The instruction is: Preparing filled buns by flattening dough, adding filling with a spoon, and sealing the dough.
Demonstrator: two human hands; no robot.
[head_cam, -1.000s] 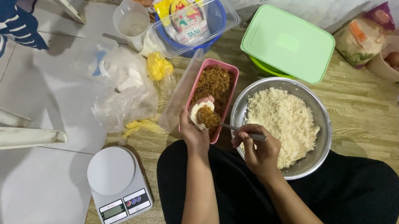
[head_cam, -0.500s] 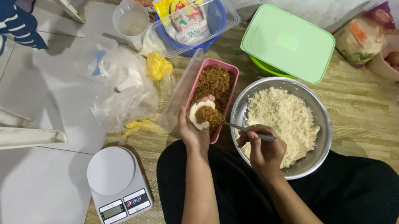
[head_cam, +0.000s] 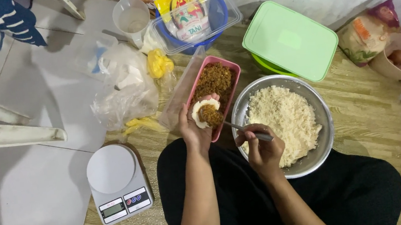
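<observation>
The left hand (head_cam: 193, 129) is cupped palm-up around a flattened white dough disc (head_cam: 202, 113), fingers curled under its rim, while the right hand (head_cam: 263, 149) pinches the handle of a metal spoon (head_cam: 241, 129) between thumb and bent fingers.

In the head view, the disc sits in the left palm directly over the near end of the pink rectangular tray (head_cam: 214, 94), and a mound of brown minced filling (head_cam: 211, 115) lies on it. The spoon's bowl rests on that filling. The spoon's long axis runs from the right hand at about 4 o'clock up to the disc at about 10 o'clock, bowl end pointing toward 10 o'clock. The pink tray holds more of the same filling; its long axis runs from 7 to 1 o'clock.

At 3 o'clock from the disc, just beside the tray, stands a steel bowl (head_cam: 319, 153) of white crumbly mixture; the right hand hangs over its near-left rim. At 1 o'clock lies a green lidded box (head_cam: 290, 40). At 12 o'clock a clear container (head_cam: 222, 22) holds a printed packet. At 10 o'clock sit crumpled plastic bags (head_cam: 122, 89), and at 8 o'clock a white kitchen scale (head_cam: 117, 183) rests at the edge of the woven mat (head_cam: 364, 101).
</observation>
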